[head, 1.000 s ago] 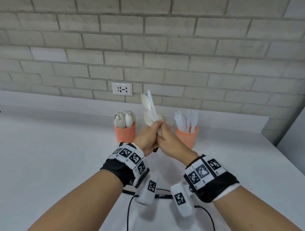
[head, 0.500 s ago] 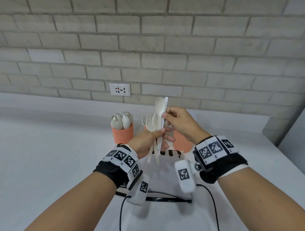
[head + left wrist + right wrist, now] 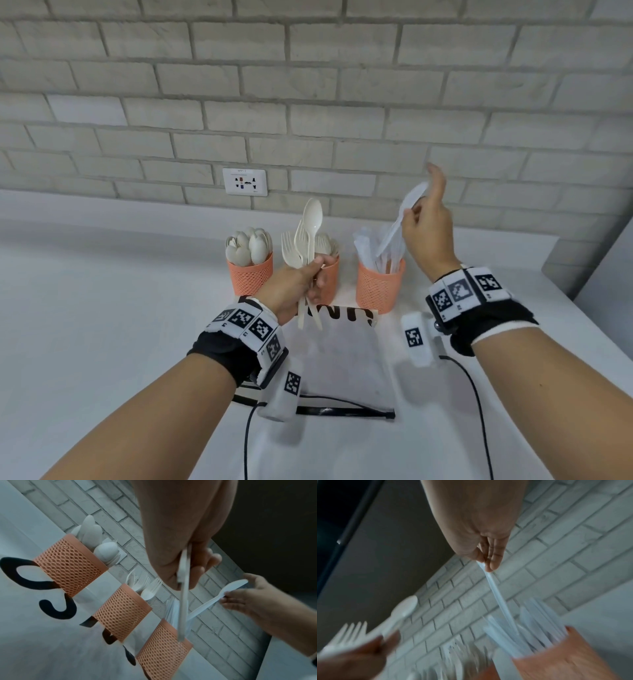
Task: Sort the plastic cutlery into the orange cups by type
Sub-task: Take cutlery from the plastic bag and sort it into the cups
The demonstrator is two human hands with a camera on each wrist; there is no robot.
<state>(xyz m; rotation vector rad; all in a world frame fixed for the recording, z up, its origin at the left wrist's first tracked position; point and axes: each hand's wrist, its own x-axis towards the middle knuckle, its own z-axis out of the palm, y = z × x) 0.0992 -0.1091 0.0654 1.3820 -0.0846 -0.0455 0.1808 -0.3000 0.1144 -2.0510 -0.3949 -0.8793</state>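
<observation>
Three orange mesh cups stand in a row by the wall. The left cup (image 3: pixel 250 279) holds spoons, the middle cup (image 3: pixel 329 284) forks, the right cup (image 3: pixel 378 289) knives. My left hand (image 3: pixel 317 274) grips a bundle of forks and a spoon (image 3: pixel 310 229) upright in front of the middle cup. My right hand (image 3: pixel 416 205) pinches a white knife (image 3: pixel 399 224) near its top end; the lower end slants down into the right cup (image 3: pixel 565 655). The left wrist view shows that knife (image 3: pixel 205 605) above the right cup (image 3: pixel 163 653).
A clear plastic bag (image 3: pixel 346 349) with black lettering lies flat on the white counter (image 3: pixel 102 325) in front of the cups. Black cables (image 3: pixel 342 409) run across its near edge. A wall socket (image 3: pixel 245 181) sits in the brick wall behind.
My right hand drew one knife out of the bundle and carried it right, over the knife cup. My left hand stayed in front of the middle cup with the remaining cutlery.
</observation>
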